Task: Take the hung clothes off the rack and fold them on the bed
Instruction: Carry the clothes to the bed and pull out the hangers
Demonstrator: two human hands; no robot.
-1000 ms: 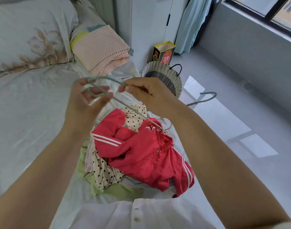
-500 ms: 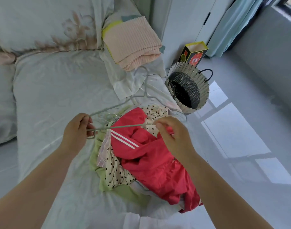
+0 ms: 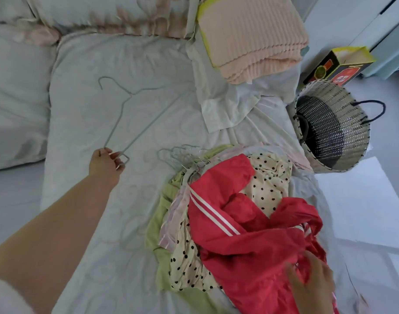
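- The rack is out of view and the clothes lie in a heap (image 3: 234,214) at the right side of the bed (image 3: 98,223), near its edge. I take the fetching part to be done, or nearly so.
- One wire hanger (image 3: 114,129) is free of any garment. It lies flat on the bedding well left of the heap, and the left hand (image 3: 108,165) pinches its lower corner between fingers and thumb.
- The right hand (image 3: 311,284) rests on the red jacket (image 3: 250,227) at the near end of the heap. It is blurred, so I cannot tell whether it grips the cloth or only touches it.
- The two hands are well apart, one at each side of the heap.
- Nothing from the heap looks folded. The jacket is crumpled on top, so the folding seems to be all ahead.
- More hangers (image 3: 182,155) poke out bunched at the far side of the heap — most garments probably have theirs left to pull out.
- Garments I can tell apart number at least four: the red jacket, one cream polka-dot piece (image 3: 268,180), one light green piece (image 3: 169,196) and one pale pink piece (image 3: 174,214). More may be buried.
- Hangers: one loose, plus several hooks in the bunch, too tangled to count.
- Elsewhere there is one folded pink blanket (image 3: 250,37) by the pillows, and one woven basket (image 3: 332,130) and one yellow-edged box (image 3: 338,62) on the floor.
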